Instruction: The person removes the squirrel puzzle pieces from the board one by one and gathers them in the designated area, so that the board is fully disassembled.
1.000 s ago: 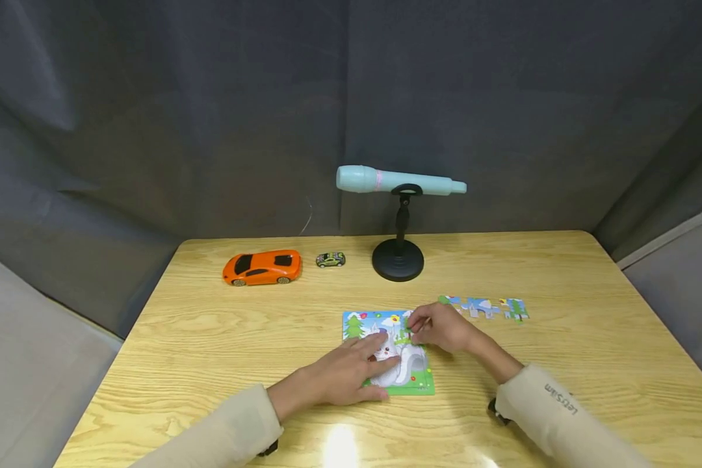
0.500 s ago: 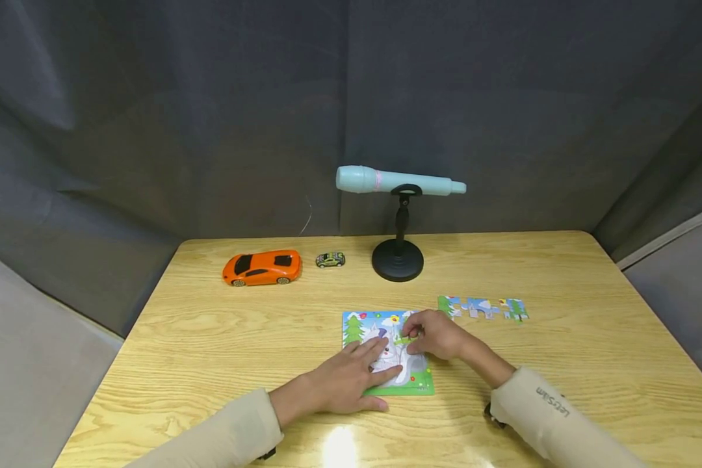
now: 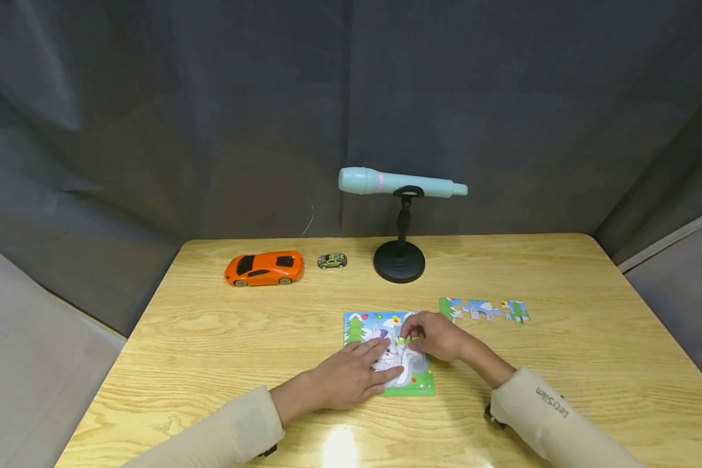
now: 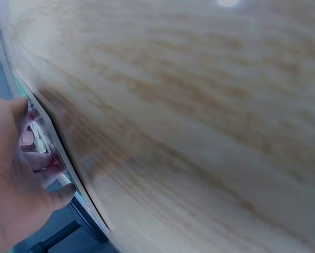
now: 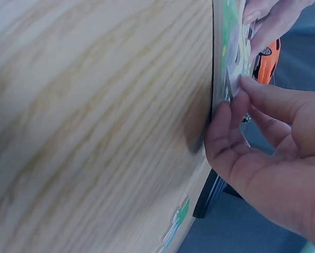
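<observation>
A jigsaw puzzle [image 3: 418, 388] with a white squirrel and green border lies on the table in front of the person. The left hand [image 3: 355, 376] rests on its left half with fingers spread, hiding part of the picture. In the left wrist view, the thumb reaches along the puzzle's edge. Over the upper right part, the right hand [image 3: 439, 336] pinches a puzzle piece [image 5: 233, 83] between thumb and fingers. In the right wrist view this piece stands tilted up from the puzzle's surface, its far side hidden by the fingers.
Several loose puzzle pieces [image 3: 483, 309] lie right of the puzzle. Toward the back stand an orange toy car [image 3: 263, 268], a small green toy car [image 3: 332, 260] and a light blue microphone [image 3: 403, 182] on a black stand [image 3: 399, 262]. Dark curtain [image 3: 257, 130] borders the wooden table [image 3: 222, 338].
The right hand has shifted slightly left over the puzzle, uncovering the green loose piece beside it. The left hand has stayed nearly in place.
</observation>
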The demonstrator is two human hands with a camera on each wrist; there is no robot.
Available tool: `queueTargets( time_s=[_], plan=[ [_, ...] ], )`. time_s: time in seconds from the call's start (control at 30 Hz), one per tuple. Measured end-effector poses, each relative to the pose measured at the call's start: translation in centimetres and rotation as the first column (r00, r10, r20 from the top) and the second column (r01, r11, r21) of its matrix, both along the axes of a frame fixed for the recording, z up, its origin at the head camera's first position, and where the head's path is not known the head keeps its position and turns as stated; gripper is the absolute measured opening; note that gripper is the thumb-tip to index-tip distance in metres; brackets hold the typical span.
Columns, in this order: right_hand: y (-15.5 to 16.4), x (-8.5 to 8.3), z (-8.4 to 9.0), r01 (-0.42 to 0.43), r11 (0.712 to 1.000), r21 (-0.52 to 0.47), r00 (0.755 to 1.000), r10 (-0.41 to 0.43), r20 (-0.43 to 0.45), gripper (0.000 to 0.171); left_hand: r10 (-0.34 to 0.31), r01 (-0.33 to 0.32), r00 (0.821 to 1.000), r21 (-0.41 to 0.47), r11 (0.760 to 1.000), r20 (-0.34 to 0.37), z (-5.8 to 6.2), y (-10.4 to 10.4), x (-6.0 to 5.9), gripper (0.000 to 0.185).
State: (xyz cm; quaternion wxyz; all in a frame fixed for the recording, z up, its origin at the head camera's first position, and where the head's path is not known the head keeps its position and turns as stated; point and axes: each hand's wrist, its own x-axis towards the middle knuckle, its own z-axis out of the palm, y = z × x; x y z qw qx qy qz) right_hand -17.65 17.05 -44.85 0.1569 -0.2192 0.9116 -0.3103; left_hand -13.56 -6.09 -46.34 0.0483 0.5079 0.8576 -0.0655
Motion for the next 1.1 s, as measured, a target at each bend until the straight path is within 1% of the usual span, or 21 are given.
queueTargets(
  time_s=[0.07,0.23,0.5,0.67,0.87,1.0,1.1],
  plan=[
    [0.2,0.0,0.1,-0.013,1.000,-0.008,1.000,0.013,0.006,0.013,-0.002,0.002,1.000,0.002,1.000,-0.009,0.0,0.0,0.0,0.046],
    [0.5,0.1,0.4,-0.027,0.999,-0.041,0.998,0.029,0.054,0.016,-0.002,0.003,1.000,0.010,1.000,-0.012,-0.1,0.0,0.1,0.046],
    [0.9,0.2,0.6,-0.019,0.996,-0.086,0.995,0.028,0.095,0.015,0.002,-0.002,1.000,0.009,1.000,0.000,0.0,0.0,0.1,0.046],
    [1.0,0.2,0.5,-0.023,0.993,-0.116,0.995,0.035,0.098,0.014,0.005,-0.006,1.000,0.012,1.000,0.006,0.0,0.0,0.1,0.046],
    [1.1,0.3,0.5,-0.016,0.992,-0.122,0.995,0.027,0.094,0.013,0.005,-0.006,1.000,0.018,1.000,0.012,0.0,0.0,0.1,0.046],
    [1.4,0.2,0.9,-0.014,0.991,-0.132,0.995,0.027,0.096,0.013,0.009,-0.009,1.000,0.007,1.000,0.012,0.1,0.0,0.1,0.047],
    [2.2,0.2,1.4,-0.012,0.989,-0.145,0.995,0.027,0.097,0.013,0.013,-0.013,1.000,0.000,1.000,0.014,0.0,0.0,0.1,0.047]
  ],
)
